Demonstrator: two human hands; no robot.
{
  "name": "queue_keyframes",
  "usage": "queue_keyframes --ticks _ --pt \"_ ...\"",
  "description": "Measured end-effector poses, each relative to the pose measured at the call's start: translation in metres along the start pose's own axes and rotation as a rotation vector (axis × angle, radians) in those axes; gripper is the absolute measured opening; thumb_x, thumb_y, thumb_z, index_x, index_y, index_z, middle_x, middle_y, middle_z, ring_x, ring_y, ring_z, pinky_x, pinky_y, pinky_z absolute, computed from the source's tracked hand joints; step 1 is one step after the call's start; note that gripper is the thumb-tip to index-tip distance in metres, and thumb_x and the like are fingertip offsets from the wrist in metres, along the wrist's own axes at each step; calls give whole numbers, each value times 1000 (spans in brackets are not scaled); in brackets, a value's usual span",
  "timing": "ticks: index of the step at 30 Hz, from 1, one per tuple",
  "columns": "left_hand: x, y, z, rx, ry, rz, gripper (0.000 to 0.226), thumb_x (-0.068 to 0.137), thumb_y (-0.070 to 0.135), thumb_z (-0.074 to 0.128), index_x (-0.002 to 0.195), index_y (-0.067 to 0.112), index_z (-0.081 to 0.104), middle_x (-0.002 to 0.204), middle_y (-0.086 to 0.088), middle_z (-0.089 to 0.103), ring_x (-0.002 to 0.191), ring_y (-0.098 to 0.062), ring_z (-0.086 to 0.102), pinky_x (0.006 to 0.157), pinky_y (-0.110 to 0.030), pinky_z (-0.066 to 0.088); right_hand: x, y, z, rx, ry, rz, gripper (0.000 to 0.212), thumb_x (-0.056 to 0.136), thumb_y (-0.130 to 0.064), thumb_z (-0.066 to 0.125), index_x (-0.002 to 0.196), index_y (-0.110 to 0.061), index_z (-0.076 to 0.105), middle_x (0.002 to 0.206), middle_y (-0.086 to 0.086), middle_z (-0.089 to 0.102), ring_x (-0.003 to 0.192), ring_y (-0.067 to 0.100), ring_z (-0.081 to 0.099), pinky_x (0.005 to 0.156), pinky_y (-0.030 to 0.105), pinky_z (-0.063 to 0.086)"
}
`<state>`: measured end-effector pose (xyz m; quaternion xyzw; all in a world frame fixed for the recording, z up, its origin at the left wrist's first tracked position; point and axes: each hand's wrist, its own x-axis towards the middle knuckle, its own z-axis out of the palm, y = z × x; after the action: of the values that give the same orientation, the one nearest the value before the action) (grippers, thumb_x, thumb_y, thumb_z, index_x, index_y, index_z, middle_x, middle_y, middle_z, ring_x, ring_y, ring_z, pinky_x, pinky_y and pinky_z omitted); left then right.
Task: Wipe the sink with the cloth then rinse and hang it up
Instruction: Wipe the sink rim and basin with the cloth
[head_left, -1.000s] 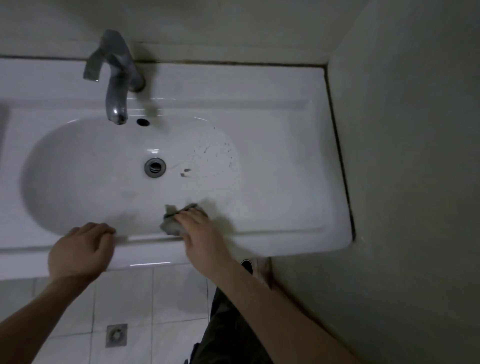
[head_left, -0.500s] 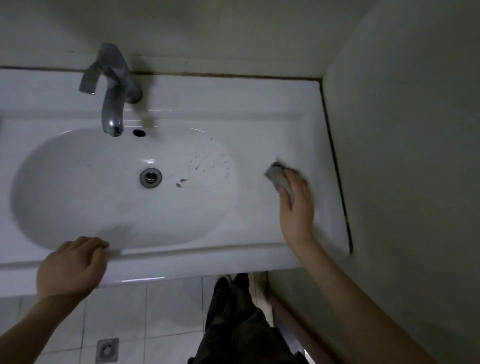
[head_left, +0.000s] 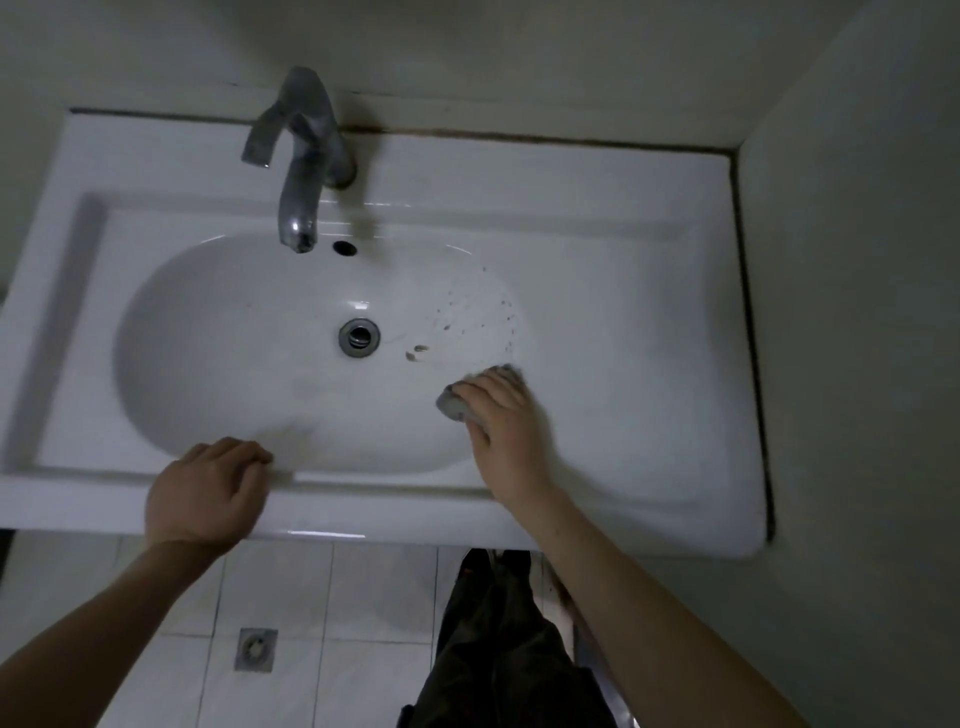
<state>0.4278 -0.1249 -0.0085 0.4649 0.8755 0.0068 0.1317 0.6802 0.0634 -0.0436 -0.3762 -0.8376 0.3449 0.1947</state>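
Right hand: the right hand (head_left: 506, 441) is pressing the cloth (head_left: 457, 405) against the white sink (head_left: 623, 322), with its fingers bent over the cloth and gripping it.
Cloth: the grey cloth is lying bunched under the right fingers, on the inner slope of the basin. A part of it is showing to the left of the fingers, and a little is showing beyond the fingertips.
Left hand: the left hand (head_left: 202, 493) is resting on the front rim of the sink, well apart from the right hand. Its fingers are curling over the edge and holding it.
Drain: the round metal drain (head_left: 359, 338) is sitting beyond both hands, sideways between them.
Specks: dark specks (head_left: 483, 312) are lying on the basin wall just beyond the right fingertips.
Faucet: the metal faucet (head_left: 301, 208) is standing at the far side, beyond the left hand, and its spout is pointing down over the basin.
Floor: the tiled floor is showing below both hands. A small floor drain (head_left: 255, 649) is lying between the two forearms, nearer the left one, and dark trousers (head_left: 498, 649) are showing just beside the right forearm.
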Motion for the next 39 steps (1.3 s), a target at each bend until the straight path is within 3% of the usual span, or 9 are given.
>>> queue_keyframes --ticks 6,10,13,16,20,26,29,31,39 --pt "1 -4 1 12 16 22 50 81 40 30 90 20 75 93 -1 74 81 -30 64 59 -30 44 21 -13 -16 511 -235 220 28 92 -6 58 116 -16 64 117 -3 65 108 5 59 94 19 45" --pt "1 -6 2 11 17 20 47 81 39 32 88 23 75 92 2 74 80 -28 64 59 -28 44 93 -1 -33 162 -297 -284 24 90 0 56 112 -5 64 112 13 66 105 20 54 101 21 37" --pt "1 -7 4 -9 23 33 48 82 39 33 89 21 76 91 2 74 80 -27 65 59 -29 45 175 13 -32 -304 -414 -682 17 94 -8 51 100 -12 66 106 4 67 101 25 57 98 33 40" --pt "2 -9 8 -16 33 29 47 83 39 33 90 21 76 91 2 74 80 -25 64 59 -28 44 218 36 -28 -603 -607 -848 20 93 -6 51 99 -12 70 111 4 69 110 24 60 113 31 28" --pt "1 -12 12 -18 26 22 47 85 38 32 93 21 75 93 2 74 82 -24 64 62 -30 46 188 55 -22 -723 -747 -524 26 96 -11 46 110 -9 67 123 10 63 121 23 52 112 34 27" --pt "3 -14 13 -17 28 16 43 85 37 34 87 22 74 89 3 73 77 -23 63 59 -29 46 67 18 3 -191 -920 -68 23 97 -15 47 111 -9 65 125 4 60 115 22 44 109 28 29" --pt "3 -15 16 -1 28 25 41 85 36 35 85 23 73 87 4 72 75 -22 61 58 -27 43 38 -19 25 90 -881 95 30 97 -18 50 123 -24 63 121 -14 55 108 8 44 87 2 32" --pt "4 -15 16 1 19 27 40 85 36 35 84 23 73 86 4 72 74 -22 61 58 -28 43 32 -37 44 182 -841 181 33 95 -25 54 127 -31 59 127 -9 57 113 12 50 87 9 36" --pt "3 -16 12 -16 -12 72 40 89 34 32 85 21 71 84 2 69 69 -19 55 58 -28 40 40 -8 3 74 -889 67 27 91 -30 61 116 -28 67 126 -2 62 115 8 56 105 26 40"
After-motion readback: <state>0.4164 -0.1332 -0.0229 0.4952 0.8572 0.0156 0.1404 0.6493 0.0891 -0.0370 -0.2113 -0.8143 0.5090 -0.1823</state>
